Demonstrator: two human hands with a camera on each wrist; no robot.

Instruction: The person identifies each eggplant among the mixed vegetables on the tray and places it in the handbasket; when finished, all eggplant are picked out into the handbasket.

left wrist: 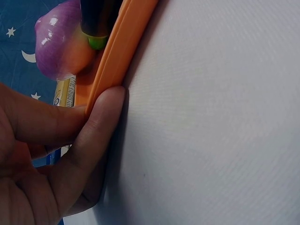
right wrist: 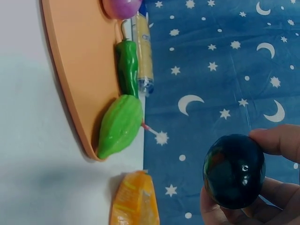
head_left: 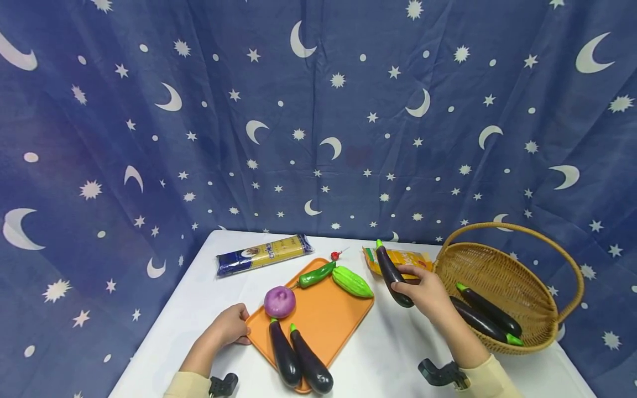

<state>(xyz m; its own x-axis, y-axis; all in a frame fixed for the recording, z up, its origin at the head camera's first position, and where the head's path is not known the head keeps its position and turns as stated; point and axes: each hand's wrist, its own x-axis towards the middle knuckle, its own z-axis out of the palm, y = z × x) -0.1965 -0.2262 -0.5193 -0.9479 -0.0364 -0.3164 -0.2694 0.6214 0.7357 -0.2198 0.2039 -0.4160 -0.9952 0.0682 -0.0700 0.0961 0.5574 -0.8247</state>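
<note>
An eggplant point(head_left: 390, 273) is gripped in my right hand point(head_left: 423, 290), held up over the space between the orange tray point(head_left: 323, 320) and the basket; in the right wrist view the eggplant point(right wrist: 234, 171) shows end-on between thumb and fingers. My left hand point(head_left: 231, 326) pinches the tray's left corner, and in the left wrist view thumb and finger meet on the tray rim point(left wrist: 124, 47). On the tray lie two eggplants point(head_left: 285, 354), a purple onion point(head_left: 280, 302), a green pepper point(head_left: 317, 275) and a light green gourd point(head_left: 352, 281).
A wicker basket point(head_left: 483, 254) at the right holds two eggplants point(head_left: 490, 309). Behind my right hand lies an orange packet point(head_left: 405, 260). A blue and yellow pasta packet point(head_left: 266, 254) is at the back left, and a small red lollipop point(head_left: 335, 255) lies behind the tray.
</note>
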